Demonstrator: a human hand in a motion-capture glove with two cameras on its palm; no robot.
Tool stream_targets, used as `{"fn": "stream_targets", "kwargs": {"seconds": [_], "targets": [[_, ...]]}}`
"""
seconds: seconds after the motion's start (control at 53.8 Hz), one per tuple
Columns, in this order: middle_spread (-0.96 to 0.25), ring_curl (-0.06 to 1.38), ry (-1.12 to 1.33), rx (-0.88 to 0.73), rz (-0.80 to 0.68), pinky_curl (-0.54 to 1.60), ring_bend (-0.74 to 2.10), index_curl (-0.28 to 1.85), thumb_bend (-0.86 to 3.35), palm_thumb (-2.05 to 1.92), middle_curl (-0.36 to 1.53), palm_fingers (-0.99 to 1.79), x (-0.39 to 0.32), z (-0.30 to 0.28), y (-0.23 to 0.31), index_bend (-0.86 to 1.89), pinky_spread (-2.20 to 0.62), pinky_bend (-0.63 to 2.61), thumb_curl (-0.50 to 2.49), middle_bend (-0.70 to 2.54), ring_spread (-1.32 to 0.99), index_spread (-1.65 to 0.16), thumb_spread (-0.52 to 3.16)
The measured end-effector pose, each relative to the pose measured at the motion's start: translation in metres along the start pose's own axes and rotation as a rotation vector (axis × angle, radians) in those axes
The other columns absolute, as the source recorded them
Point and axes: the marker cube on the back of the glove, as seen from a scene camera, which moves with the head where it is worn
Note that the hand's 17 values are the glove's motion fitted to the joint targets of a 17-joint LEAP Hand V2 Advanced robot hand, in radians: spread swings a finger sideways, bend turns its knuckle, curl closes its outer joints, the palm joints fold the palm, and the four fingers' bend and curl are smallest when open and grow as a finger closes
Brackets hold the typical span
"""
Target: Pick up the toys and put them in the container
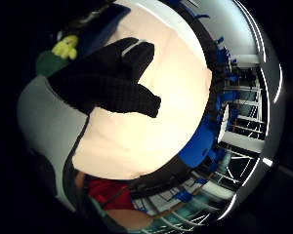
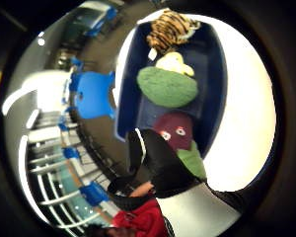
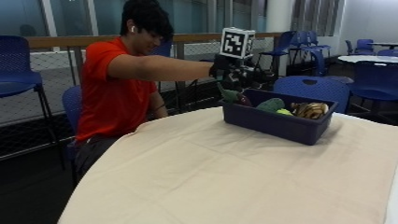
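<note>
— Beige cloth covers the table, as I see it from my station. What sits on it?

— From the left: my person in a red shirt reaches the right hand out above the near end of the dark blue container. The container stands on the cloth, toward the far right of the table.

— And the toys?

— All inside it. A maroon and green toy lies at the end under the hand, then a green toy, a small yellow one, and a striped tiger toy at the far end.

— The fingers?

— Straight and relaxed in the little-finger view, gripping nothing.
</note>
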Motion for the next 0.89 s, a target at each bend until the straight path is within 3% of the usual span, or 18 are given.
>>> {"fn": "stream_targets", "kwargs": {"seconds": [0.409,0.893], "targets": [[-0.08,0.28,-0.017,-0.017,0.185,0.36,0.44,0.39,-0.04,-0.04,0.16,-0.16,0.142,0.050,0.070,0.17,0.09,1.35,0.29,0.10,0.10,-0.40,1.15],[-0.08,0.27,-0.068,0.002,0.215,0.33,0.38,0.37,-0.04,-0.04,0.15,-0.13,0.183,0.057,0.112,0.18,0.10,1.29,0.25,0.11,0.10,-0.41,1.15]]}}
